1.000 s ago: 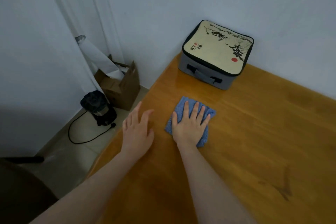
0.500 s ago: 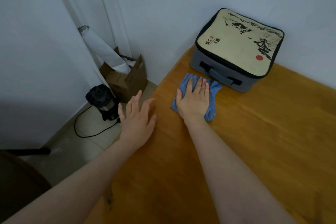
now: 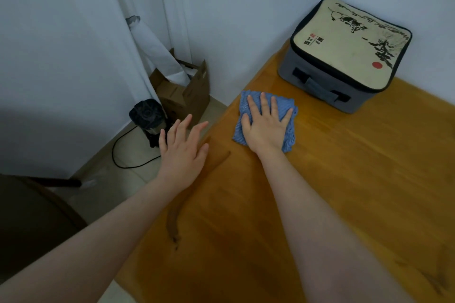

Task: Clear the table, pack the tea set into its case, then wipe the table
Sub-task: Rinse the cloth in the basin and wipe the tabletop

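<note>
Head view: my right grip point(image 3: 264, 128) lies flat with fingers spread, pressing the folded blue knitted cloth point(image 3: 290, 134) onto the glossy orange wooden worktop point(image 3: 344, 179). Flat pressure keeps the cloth in full contact for wiping. My left grip point(image 3: 182, 152) is wide and holds nothing at the worktop's left edge. The closed grey fabric tea-set case with its cream printed lid point(image 3: 349, 44) stands in the far corner, out of the wiping path. Compared with half a second earlier, the cloth sits farther from the case.

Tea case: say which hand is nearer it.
Right. The right hand lies on the blue cloth near the case; the left hand is farther back, over the edge of the table.
</note>
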The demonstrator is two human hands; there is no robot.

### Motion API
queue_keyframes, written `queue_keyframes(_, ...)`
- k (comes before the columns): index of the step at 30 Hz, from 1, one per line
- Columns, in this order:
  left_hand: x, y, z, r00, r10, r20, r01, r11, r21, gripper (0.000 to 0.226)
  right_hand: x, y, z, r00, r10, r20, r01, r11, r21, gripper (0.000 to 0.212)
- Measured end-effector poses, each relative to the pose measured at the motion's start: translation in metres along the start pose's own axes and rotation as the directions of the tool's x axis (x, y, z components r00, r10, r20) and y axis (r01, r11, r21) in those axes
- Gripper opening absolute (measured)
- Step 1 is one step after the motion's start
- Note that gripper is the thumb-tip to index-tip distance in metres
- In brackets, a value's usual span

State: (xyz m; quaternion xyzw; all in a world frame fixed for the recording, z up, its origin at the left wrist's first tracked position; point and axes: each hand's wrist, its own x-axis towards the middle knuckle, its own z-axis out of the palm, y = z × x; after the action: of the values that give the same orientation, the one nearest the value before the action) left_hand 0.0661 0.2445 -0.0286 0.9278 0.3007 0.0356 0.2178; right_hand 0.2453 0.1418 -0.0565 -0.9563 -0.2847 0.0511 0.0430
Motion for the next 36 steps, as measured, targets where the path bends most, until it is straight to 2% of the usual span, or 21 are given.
queue_keyframes(11, -0.049, -0.038, -0.015, 0.988, -0.156, 0.002, 0.155, 0.980, -0.124, 0.046, -0.093, -0.079, 0.014, 0.989, -0.146, -0.015, 0.147, 0.987, 0.060, 0.052)
queue_keyframes(17, -0.088, -0.064, -0.035, 0.990, -0.143, -0.007, 0.140, 0.979, -0.148, 0.047, -0.150, -0.112, 0.021, 0.986, -0.164, 0.002, 0.164, 0.984, 0.076, 0.055)
queue_keyframes(21, -0.117, -0.076, -0.048, 0.991, -0.132, 0.036, 0.136, 0.978, -0.159, 0.048, -0.194, -0.135, 0.024, 0.987, -0.163, -0.009, 0.163, 0.982, 0.093, 0.062)
queue_keyframes(27, -0.156, -0.089, -0.068, 0.993, -0.093, 0.079, 0.105, 0.983, -0.153, 0.048, -0.246, -0.160, 0.031, 0.989, -0.148, 0.014, 0.146, 0.985, 0.097, 0.061)
queue_keyframes(36, -0.201, -0.101, -0.090, 0.991, -0.059, 0.120, 0.071, 0.993, -0.093, 0.050, -0.302, -0.168, 0.038, 0.990, -0.140, 0.028, 0.138, 0.988, 0.069, 0.061)
